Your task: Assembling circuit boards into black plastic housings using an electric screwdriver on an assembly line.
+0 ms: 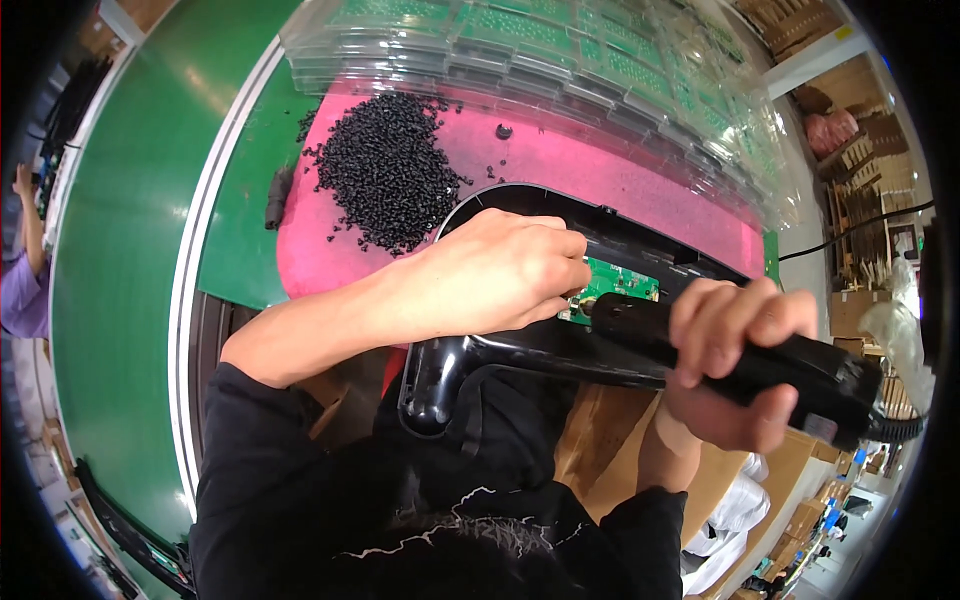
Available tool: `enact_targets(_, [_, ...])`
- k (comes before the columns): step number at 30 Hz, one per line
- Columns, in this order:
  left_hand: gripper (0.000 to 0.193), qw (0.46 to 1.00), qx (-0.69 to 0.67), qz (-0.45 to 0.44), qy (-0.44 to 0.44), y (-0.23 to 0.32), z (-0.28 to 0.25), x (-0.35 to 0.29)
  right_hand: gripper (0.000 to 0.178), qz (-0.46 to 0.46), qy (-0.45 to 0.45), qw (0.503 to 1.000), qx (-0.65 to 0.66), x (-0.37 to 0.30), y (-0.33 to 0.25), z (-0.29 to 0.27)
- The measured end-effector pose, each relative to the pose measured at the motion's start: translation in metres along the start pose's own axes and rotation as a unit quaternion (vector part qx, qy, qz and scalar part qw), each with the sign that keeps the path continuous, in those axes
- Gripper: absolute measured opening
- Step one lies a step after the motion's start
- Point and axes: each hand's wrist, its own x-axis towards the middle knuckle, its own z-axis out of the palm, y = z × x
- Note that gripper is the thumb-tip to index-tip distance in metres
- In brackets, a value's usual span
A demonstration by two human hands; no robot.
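Note:
A glossy black plastic housing (570, 352) with a rounded end lies before me, partly over a pink mat. Inside it sits a green circuit board (630, 282). My left hand (520, 268) reaches over the housing with its fingers closed at the board's left edge; what they pinch is hidden. A black electric screwdriver (640, 325) lies level across the housing, gripped in my right hand (735, 365). Its front end points left, close to my left fingertips and over the board. A cord leaves its back end at the right.
A heap of small black screws (385, 170) lies on the pink mat (310, 250). Behind it rise stacked clear plastic trays (520, 60) holding green boards. A black object (278, 198) lies left of the mat. Beyond a white rail runs a green surface (130, 250), with another person at far left.

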Motion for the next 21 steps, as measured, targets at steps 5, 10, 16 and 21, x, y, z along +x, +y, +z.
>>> enact_targets(5, [0.017,0.998,-0.047,0.03,0.028,0.0,0.003,0.006,0.039,-0.053,0.043,0.996,0.055,0.003,-0.015,-0.007])
enact_targets(10, [0.017,0.994,-0.106,0.024,0.02,-0.001,0.0,0.01,0.039,-0.072,0.054,0.989,0.113,0.003,-0.02,-0.012])
enact_targets(16, [0.032,0.996,-0.092,-0.005,0.013,0.007,0.001,0.014,0.035,-0.015,0.092,0.996,-0.012,-0.003,-0.033,-0.038])
enact_targets(21, [0.038,0.998,0.011,-0.023,-0.065,0.003,0.002,0.008,0.038,0.018,0.101,0.995,-0.01,-0.01,-0.024,-0.064])
